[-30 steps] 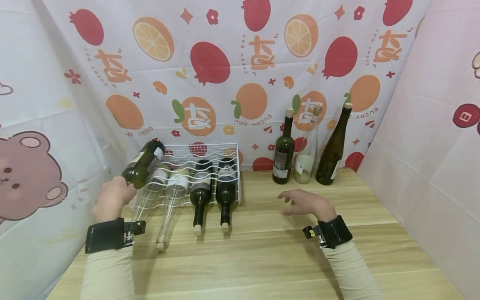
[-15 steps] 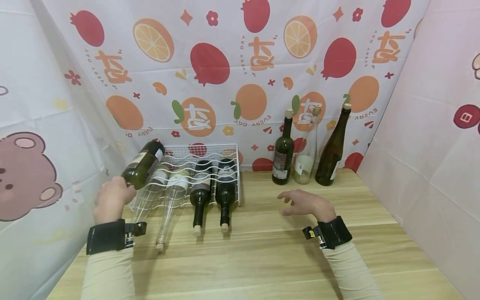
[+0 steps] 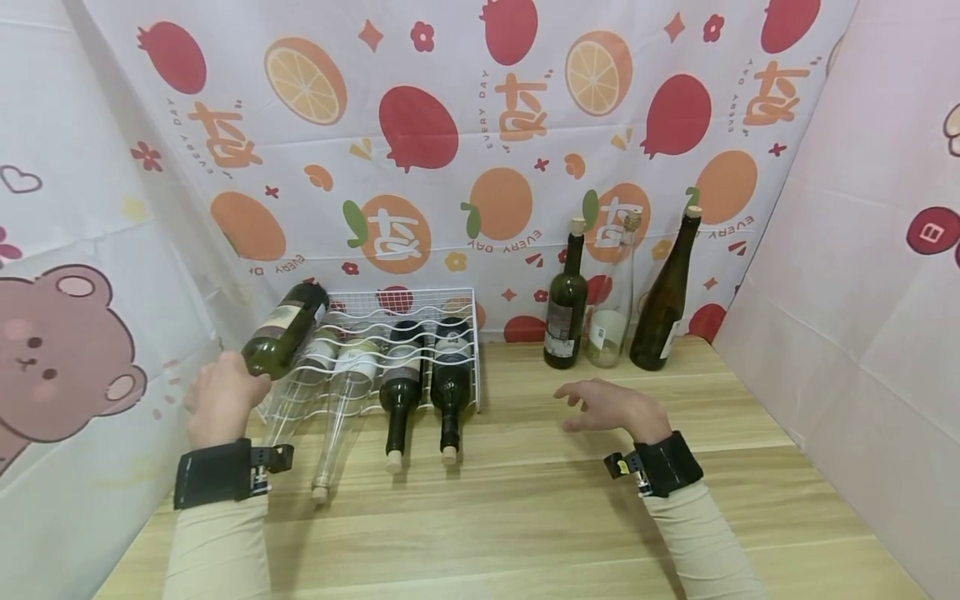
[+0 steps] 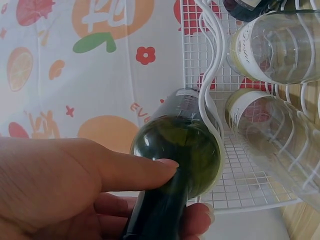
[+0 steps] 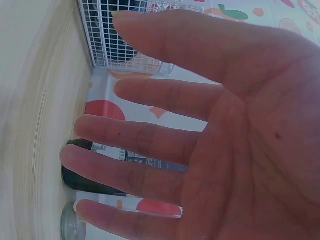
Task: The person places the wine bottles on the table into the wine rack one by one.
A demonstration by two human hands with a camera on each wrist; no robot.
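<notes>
My left hand (image 3: 225, 400) grips a green wine bottle (image 3: 281, 333) by its neck. That bottle lies tilted at the left end of a white wire wine rack (image 3: 405, 292), base toward the back. The left wrist view shows the thumb along the neck and shoulder of the green bottle (image 4: 202, 160), with fingertips curled under it. My right hand (image 3: 611, 408) hovers over the table, holding nothing. In the right wrist view its fingers (image 5: 140, 137) are spread and nearly straight.
In the rack lie two clear bottles (image 3: 356, 371) and two dark bottles (image 3: 452, 379), corks toward me. At the back right stand a dark green bottle (image 3: 566, 304), a clear bottle (image 3: 609, 329) and a brown-green bottle (image 3: 662, 304). Printed cloth (image 3: 480, 275) hangs behind the wooden table (image 3: 487, 517).
The green bottle in my left hand has turned about its length: its cream label shows wider and its white label narrower. The right hand stays where it was.
</notes>
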